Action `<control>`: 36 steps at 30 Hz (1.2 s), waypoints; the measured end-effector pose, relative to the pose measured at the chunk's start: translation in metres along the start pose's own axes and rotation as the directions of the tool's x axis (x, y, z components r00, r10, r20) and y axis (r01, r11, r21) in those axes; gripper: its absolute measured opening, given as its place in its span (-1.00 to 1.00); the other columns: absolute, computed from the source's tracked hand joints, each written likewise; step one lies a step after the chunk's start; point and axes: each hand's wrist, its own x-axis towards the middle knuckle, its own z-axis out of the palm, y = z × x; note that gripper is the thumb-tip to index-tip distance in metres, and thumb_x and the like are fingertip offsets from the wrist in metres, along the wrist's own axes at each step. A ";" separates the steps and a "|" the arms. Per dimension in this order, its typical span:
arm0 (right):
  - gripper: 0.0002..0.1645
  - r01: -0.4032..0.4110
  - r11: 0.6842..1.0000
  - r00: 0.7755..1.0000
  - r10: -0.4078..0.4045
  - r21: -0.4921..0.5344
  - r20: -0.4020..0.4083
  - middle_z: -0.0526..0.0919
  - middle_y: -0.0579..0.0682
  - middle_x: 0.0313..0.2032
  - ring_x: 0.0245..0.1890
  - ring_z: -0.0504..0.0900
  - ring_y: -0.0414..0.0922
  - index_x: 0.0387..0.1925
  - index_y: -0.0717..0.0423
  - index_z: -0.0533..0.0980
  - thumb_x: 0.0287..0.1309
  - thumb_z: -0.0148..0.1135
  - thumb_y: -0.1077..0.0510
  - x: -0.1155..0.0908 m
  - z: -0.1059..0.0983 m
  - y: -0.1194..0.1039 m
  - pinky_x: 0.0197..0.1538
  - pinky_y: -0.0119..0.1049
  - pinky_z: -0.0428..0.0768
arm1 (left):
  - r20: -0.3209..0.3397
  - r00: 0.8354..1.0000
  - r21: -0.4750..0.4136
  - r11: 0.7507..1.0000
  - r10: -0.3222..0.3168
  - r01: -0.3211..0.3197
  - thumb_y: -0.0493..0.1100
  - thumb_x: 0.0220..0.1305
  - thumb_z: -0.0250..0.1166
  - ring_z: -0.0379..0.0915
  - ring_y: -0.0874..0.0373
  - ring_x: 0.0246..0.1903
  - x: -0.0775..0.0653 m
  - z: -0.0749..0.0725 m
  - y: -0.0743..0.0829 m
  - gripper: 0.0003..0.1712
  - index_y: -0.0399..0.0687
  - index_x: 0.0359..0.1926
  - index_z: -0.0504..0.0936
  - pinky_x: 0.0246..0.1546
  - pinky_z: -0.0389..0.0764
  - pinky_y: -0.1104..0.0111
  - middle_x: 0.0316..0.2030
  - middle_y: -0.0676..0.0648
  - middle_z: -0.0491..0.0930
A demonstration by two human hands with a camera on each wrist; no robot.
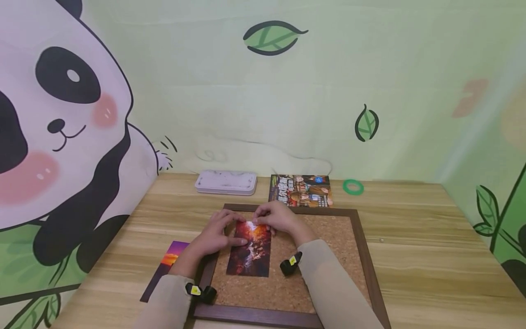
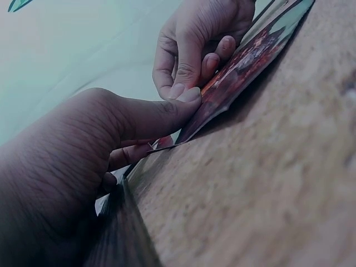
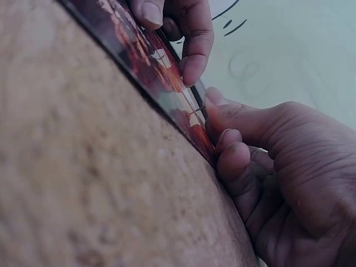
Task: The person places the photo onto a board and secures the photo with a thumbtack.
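A red and orange photo card (image 1: 249, 256) lies on the cork board (image 1: 296, 290), near its upper left. My left hand (image 1: 213, 234) rests on the card, thumb across its left side and a finger at its top edge. At the top edge, my right hand (image 1: 279, 217) pinches a thin pin (image 3: 198, 110), its shaft against the card in the right wrist view. The pin's head is hidden by the fingertips. In the left wrist view, the near edge of the card stands slightly off the cork.
A dark wooden frame (image 1: 363, 256) borders the board. A sunset card (image 1: 170, 256) lies left of it. Behind stand a white case (image 1: 226, 183), a printed picture card (image 1: 302, 189) and a green tape ring (image 1: 353, 187). A tiny clear object (image 1: 381, 240) lies to the right.
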 end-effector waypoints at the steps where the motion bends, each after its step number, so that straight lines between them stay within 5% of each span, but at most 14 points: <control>1: -0.94 -0.001 1.000 1.000 0.001 0.000 0.001 0.65 -0.05 -0.50 -0.72 0.47 -0.21 -0.27 0.00 0.68 0.27 0.38 0.11 0.000 0.000 0.000 -0.64 -0.36 0.50 | -0.001 1.000 0.000 1.000 0.000 0.000 0.16 -0.06 0.61 0.24 0.05 0.06 0.000 0.000 0.000 -0.35 0.25 0.10 0.62 0.11 0.34 0.02 0.06 0.10 0.46; 36: -0.95 -0.044 0.999 0.999 0.044 -0.030 -0.003 0.56 -0.03 -0.61 -0.76 0.45 -0.20 -0.29 0.05 0.68 0.27 0.37 0.15 0.001 0.002 -0.009 -0.67 -0.35 0.49 | 0.004 1.000 0.004 1.000 -0.001 0.001 0.16 -0.05 0.61 0.24 0.06 0.05 0.001 0.000 0.001 -0.35 0.21 0.11 0.63 0.09 0.34 0.04 0.06 0.09 0.46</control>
